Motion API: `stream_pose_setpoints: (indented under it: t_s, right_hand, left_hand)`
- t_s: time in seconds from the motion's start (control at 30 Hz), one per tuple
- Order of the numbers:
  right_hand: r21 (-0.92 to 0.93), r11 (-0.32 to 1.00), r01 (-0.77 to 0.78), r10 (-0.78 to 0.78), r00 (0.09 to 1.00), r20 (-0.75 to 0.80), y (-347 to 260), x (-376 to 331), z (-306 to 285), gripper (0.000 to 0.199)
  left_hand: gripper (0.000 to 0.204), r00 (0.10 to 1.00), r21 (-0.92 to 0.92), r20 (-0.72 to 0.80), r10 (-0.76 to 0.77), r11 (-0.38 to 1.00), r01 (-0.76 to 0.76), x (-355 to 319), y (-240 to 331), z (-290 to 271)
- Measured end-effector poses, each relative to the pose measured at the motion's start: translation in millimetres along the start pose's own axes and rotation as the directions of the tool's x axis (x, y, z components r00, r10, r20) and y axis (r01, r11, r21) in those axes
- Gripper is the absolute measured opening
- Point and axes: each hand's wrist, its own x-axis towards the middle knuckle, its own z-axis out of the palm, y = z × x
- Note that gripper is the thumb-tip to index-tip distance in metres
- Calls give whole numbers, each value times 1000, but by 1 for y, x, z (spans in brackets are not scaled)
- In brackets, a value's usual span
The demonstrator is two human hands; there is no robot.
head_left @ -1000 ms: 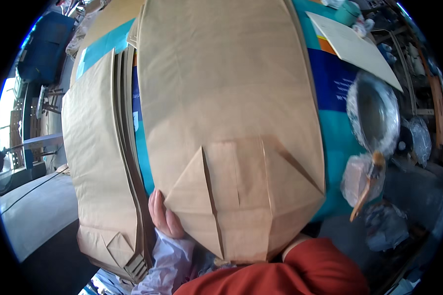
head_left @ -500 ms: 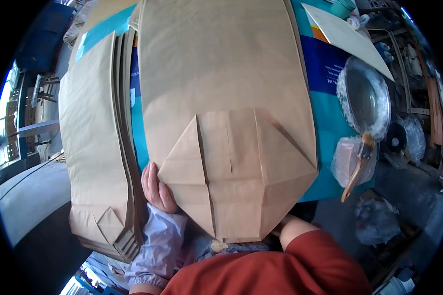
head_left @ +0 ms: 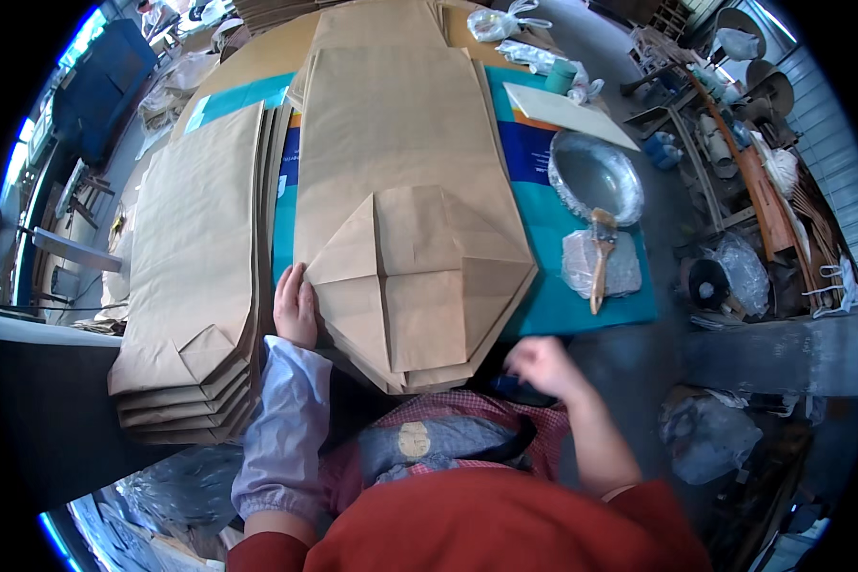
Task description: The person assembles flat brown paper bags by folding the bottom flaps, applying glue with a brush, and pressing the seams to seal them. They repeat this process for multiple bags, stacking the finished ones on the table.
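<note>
A stack of brown paper bags (head_left: 400,124) lies before me, the top one's bottom end folded into a flat, pointed shape with creased flaps. My left hand (head_left: 296,307) rests at the left corner of this fold, its fingers stretched along the paper edge and its thumb hidden. Off the lower right edge of the stack, my right hand (head_left: 541,368) hovers with curled fingers, slightly blurred. It is apart from the paper, and nothing shows in it. A second pile of brown bags (head_left: 195,219), with folded ends fanned in steps, lies to the left.
A blue and teal printed sheet (head_left: 534,214) lies beneath the bags. On its right are a plastic-wrapped bowl (head_left: 596,176), a brush (head_left: 602,257) on a wrapped block (head_left: 582,272), a white board (head_left: 567,114) and a green cup (head_left: 560,76). A blue cabinet (head_left: 100,81) stands far left.
My right hand has come out from beneath the bag's near end and moved to its right. The top bag's folded end lies flatter on the stack. My head view now takes in more of the room.
</note>
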Motion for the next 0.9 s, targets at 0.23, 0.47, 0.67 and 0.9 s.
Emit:
stream_pose_setpoints:
  t_s: [0.23, 0.47, 0.67, 0.9]
  right_hand:
    - [267, 803, 532, -182, 646, -741, -7, 87, -39, 47]
    - [-119, 866, 486, -318, 351, -881, -11, 104, 16, 24]
    - [-652, 718, 244, -631, 624, -461, -39, 54, -45, 29]
    - [-669, 693, 268, -547, 800, -247, -102, 116, -35, 58]
  left_hand:
    - [27, 928, -509, 70, -365, 787, 348, 19, 3, 24]
    - [22, 958, -236, 69, -277, 929, 285, 1, 33, 6]
    - [17, 806, 549, 541, -238, 827, -124, 49, 67, -43]
    - [60, 679, 546, 684, -269, 805, -231, 98, 98, 42]
